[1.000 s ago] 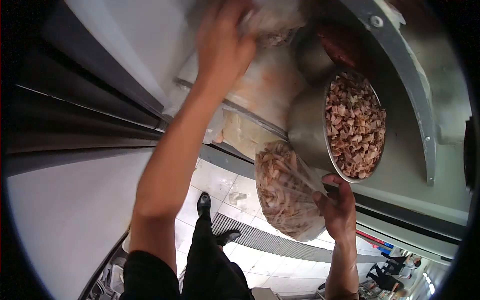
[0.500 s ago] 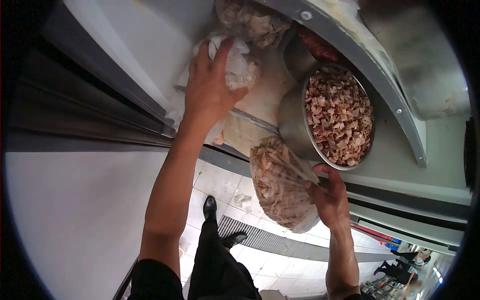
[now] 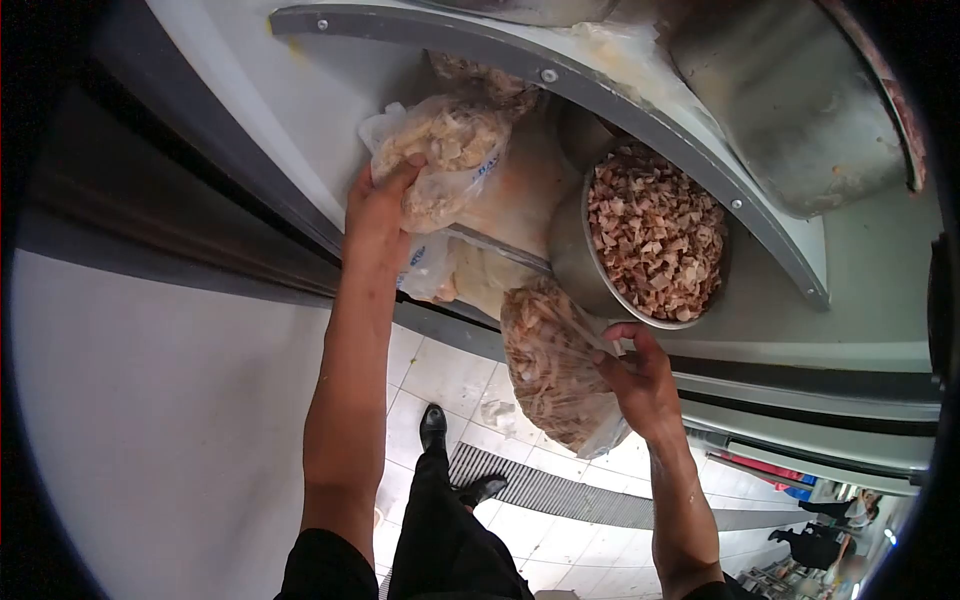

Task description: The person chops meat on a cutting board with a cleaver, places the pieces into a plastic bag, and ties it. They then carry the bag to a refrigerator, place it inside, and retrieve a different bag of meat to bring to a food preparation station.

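My left hand [image 3: 380, 200] grips a clear plastic bag of pale chopped pieces [image 3: 450, 145] inside the fridge, its thumb lying over the bag's front. Pinched at its gathered top by my right hand [image 3: 640, 375], a second clear bag of brownish pieces [image 3: 555, 370] hangs in front of the shelf edge, above the floor. Right behind that bag stands a round metal pot [image 3: 655, 235] filled with chopped pinkish-brown pieces. Another bag [image 3: 430, 265] lies below my left hand, partly hidden.
A grey-edged shelf [image 3: 550, 75] curves over the pot, with a large metal container [image 3: 790, 100] on it. One more bag [image 3: 485, 80] lies farther back. The open door [image 3: 170, 420] is at left. Two people [image 3: 825, 530] are far off at lower right.
My left hand has drawn the pale bag towards me and turned it, so its contents and blue print now show. The view has shifted slightly; my right hand still holds its bag.
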Demonstrator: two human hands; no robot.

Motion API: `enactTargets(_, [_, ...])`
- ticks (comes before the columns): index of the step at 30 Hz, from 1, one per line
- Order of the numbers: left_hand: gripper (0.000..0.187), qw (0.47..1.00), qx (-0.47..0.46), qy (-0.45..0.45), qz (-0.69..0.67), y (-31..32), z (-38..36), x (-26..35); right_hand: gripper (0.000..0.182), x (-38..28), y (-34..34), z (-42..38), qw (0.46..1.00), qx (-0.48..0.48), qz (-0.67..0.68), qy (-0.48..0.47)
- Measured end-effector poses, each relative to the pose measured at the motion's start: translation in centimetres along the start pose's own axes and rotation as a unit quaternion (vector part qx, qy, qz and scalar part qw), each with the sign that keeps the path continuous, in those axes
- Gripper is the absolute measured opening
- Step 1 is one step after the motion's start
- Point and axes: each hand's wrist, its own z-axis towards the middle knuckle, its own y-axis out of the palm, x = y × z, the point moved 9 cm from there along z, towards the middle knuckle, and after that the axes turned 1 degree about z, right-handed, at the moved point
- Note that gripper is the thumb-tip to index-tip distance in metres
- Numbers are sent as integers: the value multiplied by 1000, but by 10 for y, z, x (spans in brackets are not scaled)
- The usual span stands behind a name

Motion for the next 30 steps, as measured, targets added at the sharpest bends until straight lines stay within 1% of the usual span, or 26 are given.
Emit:
enactTargets(2, [49,998,45,-44,-22,-4,-9,-8,23,0,-1,1,1000,1,-9,4])
enactTargets(4, [49,997,35,-49,-41,-8,-9,-17,22,2,0,0,1000,3,-15,8])
enactTargets(6, [49,996,23,-55,-62,-7,-9,-23,23,4,0,2,999,14,18,-24])
enactTargets(7, [49,995,21,-65,-68,-8,-11,-27,23,10,-2,3,999,16,18,-24])
enactTargets(9, [49,994,17,-75,-74,-7,-16,-31,22,8,-4,4,997,20,-28,-74])
enactTargets(12, [45,992,4,-89,-91,4,-28,-29,22,5,-4,1,999,12,-11,-50])
enactTargets(14, [33,984,95,-126,-87,-2,-40,-30,23,4,-4,-1,999,14,-11,-44])
enactTargets(15, [33,984,93,-126,-86,-3,-39,-31,23,4,-5,-2,999,16,-11,-38])
enactTargets(17, [31,975,112,-126,-142,-13,-34,-39,23,3,-5,-3,999,18,-15,-43])
enactTargets(21, [31,967,99,-148,-180,-21,-25,-47,23,-3,-4,-5,998,25,-16,-53])
enactTargets(23, [33,980,81,-126,-134,-18,-23,-38,23,-1,-5,-5,998,25,-14,-48])
enactTargets(24, [33,980,81,-126,-133,-14,-24,-35,23,1,-5,-5,999,23,-12,-43])
enactTargets(26, [45,998,51,-30,-11,-3,-23,-6,23,2,-5,-4,999,18,-10,-33])
enactTargets(27, [45,998,50,-32,-11,-2,-23,-3,23,4,-5,-5,1000,13,-10,-24])
enactTargets(28, [54,982,-42,44,179,12,-23,13,23,6,-6,-4,1000,14,-10,-22])
enactTargets(29, [64,916,-131,118,360,30,-28,21,21,5,-5,-4,999,13,-20,-32])
enactTargets(30, [64,916,-130,118,361,33,-30,18,19,3,-4,-2,999,11,-29,-43])
